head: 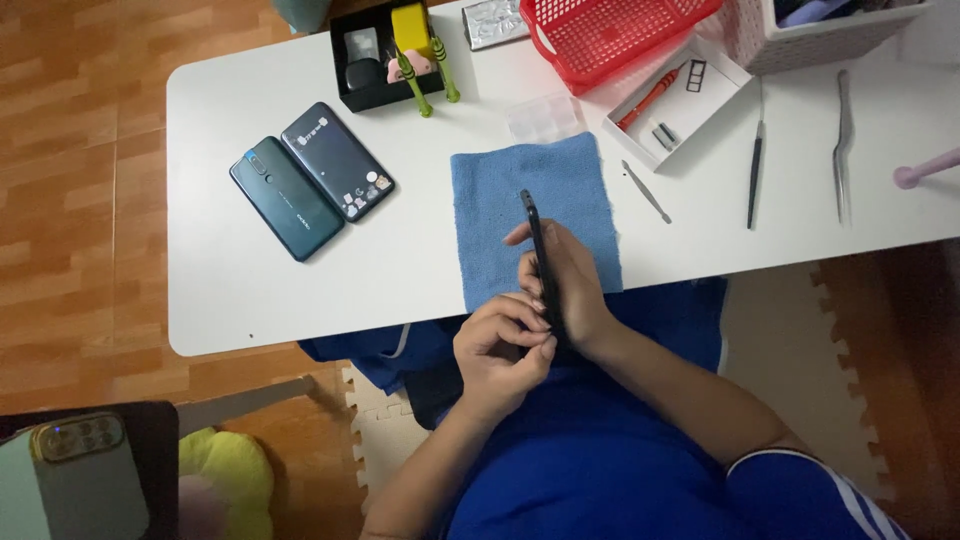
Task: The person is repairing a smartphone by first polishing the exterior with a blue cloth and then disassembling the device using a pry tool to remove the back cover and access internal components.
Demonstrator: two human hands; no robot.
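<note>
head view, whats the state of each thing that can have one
black phone: on edge over the blue cloth, gripped by right hand
left hand: fingertips on the phone's lower edge
two phones: lying flat, backs up
white box: open
red basket: tilted

White table (250, 300) with rounded corners, seen from above, spans most of view. Wood-pattern floor (70, 150) in reddish-brown planks at left and along top left. Beige interlocking foam mat (770, 330) under table edge at right, toothed border showing; more mat pieces (385, 430) at lower centre. Dark strip of floor (920, 380) at far right. Yellow-green plush cushion (225, 480) at lower left beside dark stand (160, 460). Light even, soft; faint shadows on tabletop.
</note>
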